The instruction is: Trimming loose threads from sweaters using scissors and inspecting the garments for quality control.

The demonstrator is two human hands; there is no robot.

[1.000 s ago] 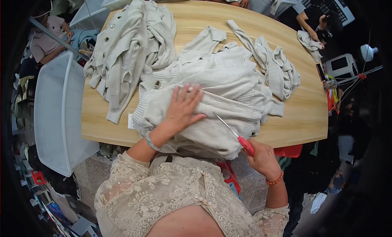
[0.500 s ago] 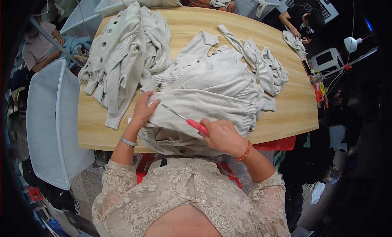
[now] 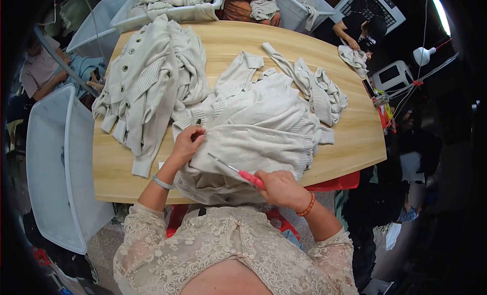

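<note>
A cream knit cardigan (image 3: 258,150) lies spread in front of me, with a long panel laid across its front and folds bunched along the near table edge. At its left side my left hand (image 3: 188,143) pinches the knit between thumb and fingers. My right hand (image 3: 284,188) grips a red-handled tool (image 3: 251,179) with a thin metal shaft. The shaft points up and left over the cardigan, its tip a little short of my left hand. I cannot make out the tip's shape.
A heap of buttoned knit garments (image 3: 147,82) covers the wooden table's (image 3: 345,148) left side; another knit piece (image 3: 327,97) lies far right. White plastic bins (image 3: 73,168) stand left and behind. Other people (image 3: 355,33) sit around the table. A red stool (image 3: 335,182) shows under its right edge.
My left hand's fingers have drawn together into a pinch on the knit. The tool, still in my right hand, points the same way. The whole view has shifted slightly.
</note>
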